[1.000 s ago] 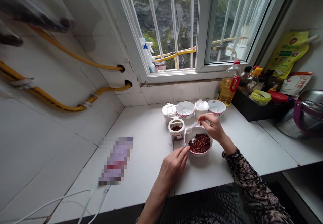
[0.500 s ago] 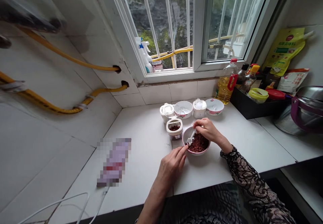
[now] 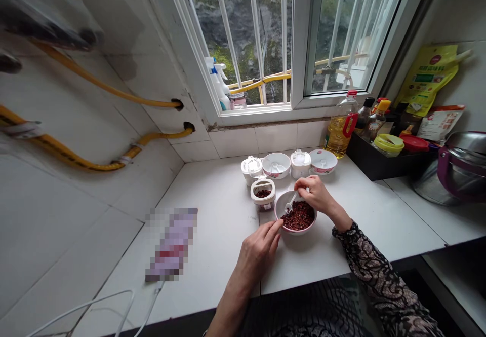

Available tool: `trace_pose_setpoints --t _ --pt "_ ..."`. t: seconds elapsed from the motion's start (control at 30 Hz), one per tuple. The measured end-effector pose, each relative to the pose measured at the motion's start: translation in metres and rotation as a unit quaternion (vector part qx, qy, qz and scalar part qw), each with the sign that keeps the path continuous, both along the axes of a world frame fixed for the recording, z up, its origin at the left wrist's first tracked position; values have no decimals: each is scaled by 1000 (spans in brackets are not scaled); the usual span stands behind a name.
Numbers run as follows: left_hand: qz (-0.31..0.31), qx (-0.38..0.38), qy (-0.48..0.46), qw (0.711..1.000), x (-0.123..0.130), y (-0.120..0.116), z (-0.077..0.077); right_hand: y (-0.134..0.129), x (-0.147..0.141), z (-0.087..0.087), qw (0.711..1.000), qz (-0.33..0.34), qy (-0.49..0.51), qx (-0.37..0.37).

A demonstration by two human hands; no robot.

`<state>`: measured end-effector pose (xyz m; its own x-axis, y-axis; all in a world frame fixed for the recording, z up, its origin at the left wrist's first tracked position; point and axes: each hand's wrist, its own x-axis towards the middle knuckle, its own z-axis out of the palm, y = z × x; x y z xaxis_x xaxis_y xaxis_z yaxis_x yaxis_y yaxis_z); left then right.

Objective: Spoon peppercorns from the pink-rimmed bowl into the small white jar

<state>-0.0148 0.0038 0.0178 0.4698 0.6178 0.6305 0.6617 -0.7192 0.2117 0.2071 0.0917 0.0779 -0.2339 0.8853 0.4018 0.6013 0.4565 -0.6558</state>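
My right hand (image 3: 312,191) pinches the handle of a small white spoon (image 3: 289,207), its head down inside a bowl (image 3: 278,209). The bowl is white inside with a pink rim, and holds small dark red dried pieces (image 3: 299,216) that look like Sichuan peppercorns. At the near left of the bowl, my left hand (image 3: 260,246) grips the rim with its fingertips. Just behind the bowl stands a white-rimmed seasoning jar (image 3: 262,195), lid up, with similar dark red pieces in it.
Behind stand two more seasoning jars, one at left (image 3: 251,170) and one at right (image 3: 300,163), a white bowl (image 3: 276,165) and a flowered bowl (image 3: 323,161). An oil bottle (image 3: 339,129) and a black condiment box (image 3: 366,159) are at right. A pixelated item (image 3: 172,246) with a cable lies left.
My right hand has shifted slightly up and right, and the spoon's head has moved a little away from my left fingertips. My left hand stays on the rim.
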Motion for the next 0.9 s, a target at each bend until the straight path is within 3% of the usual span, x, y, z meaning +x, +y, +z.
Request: trace_pose_setpoints --t 0.07,0.2,0.37,0.63,0.8,0.9 --pt "1 3 0 1000 0 0 0 -3 -5 -1 998 25 -48 29" --pt "1 7 -2 1000 0 0 -1 -6 -10 0 997 71 -40 4" --pt "-1 0 -3 1000 0 0 -1 -3 -4 0 994 29 61 -84" --pt "-2 11 -3 1000 1 0 1 3 1 -1 960 -9 210 -184" --pt "-2 32 -5 999 2 1 3 6 0 2 934 -12 285 -216" --pt "-5 29 -9 1000 2 1 3 9 -4 6 929 -16 313 -196"
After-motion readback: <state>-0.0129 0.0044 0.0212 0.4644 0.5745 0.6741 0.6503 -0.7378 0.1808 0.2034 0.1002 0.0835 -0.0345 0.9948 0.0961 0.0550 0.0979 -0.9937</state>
